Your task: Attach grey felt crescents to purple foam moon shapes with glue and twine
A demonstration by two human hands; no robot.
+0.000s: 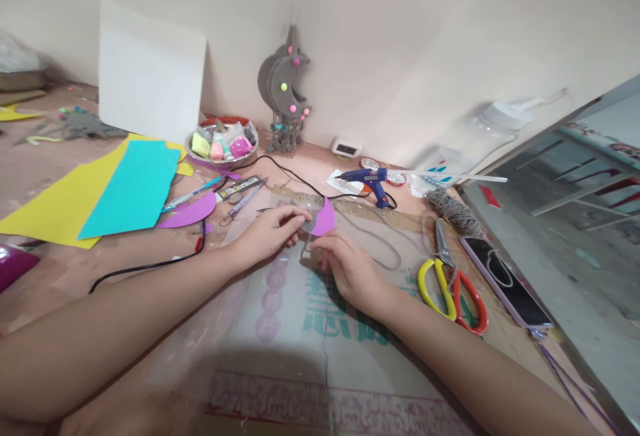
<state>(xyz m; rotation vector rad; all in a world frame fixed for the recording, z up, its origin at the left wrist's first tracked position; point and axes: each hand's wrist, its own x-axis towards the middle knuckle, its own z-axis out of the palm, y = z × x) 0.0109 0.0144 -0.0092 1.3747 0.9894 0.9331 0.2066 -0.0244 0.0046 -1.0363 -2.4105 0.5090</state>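
My left hand (273,229) pinches the edge of a small purple foam piece (325,217) that lies on a printed plastic sheet (300,329). My right hand (345,266) rests just below it, fingers curled against a clear or grey piece under the purple one; what it grips is hard to make out. Both hands meet at the middle of the table.
Scissors with yellow and red handles (453,286) and a phone (505,279) lie right. A blue glue gun (373,181), twine (453,213), a bowl of clay packets (223,143), teal (133,186) and yellow (50,213) foam sheets, a black cable (150,266) and a grey moon ornament (285,89) surround them.
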